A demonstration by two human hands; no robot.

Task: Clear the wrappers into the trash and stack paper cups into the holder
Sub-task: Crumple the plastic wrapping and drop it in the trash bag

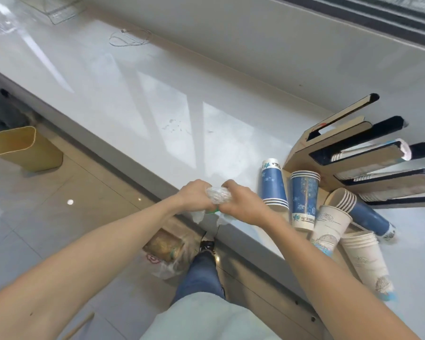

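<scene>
Both hands meet over the front edge of the white counter (157,99). My left hand (194,196) and my right hand (241,202) are closed together on a crumpled clear plastic wrapper (217,196), with loose ends hanging below. To the right lie several stacks of paper cups: a blue stack upside down (272,182), a blue stack upright (303,202), a white cup (329,227), a blue stack on its side (363,212) and a white stack on its side (366,258). The brown cup holder (353,153) with dark slots stands behind them. A yellow trash bin (22,148) stands on the floor at far left.
A plastic bag with a brownish bundle (167,249) lies on the floor under the counter edge by my leg. A thin cable (130,38) lies coiled at the back of the counter. A clear tray (57,11) sits at the far left corner.
</scene>
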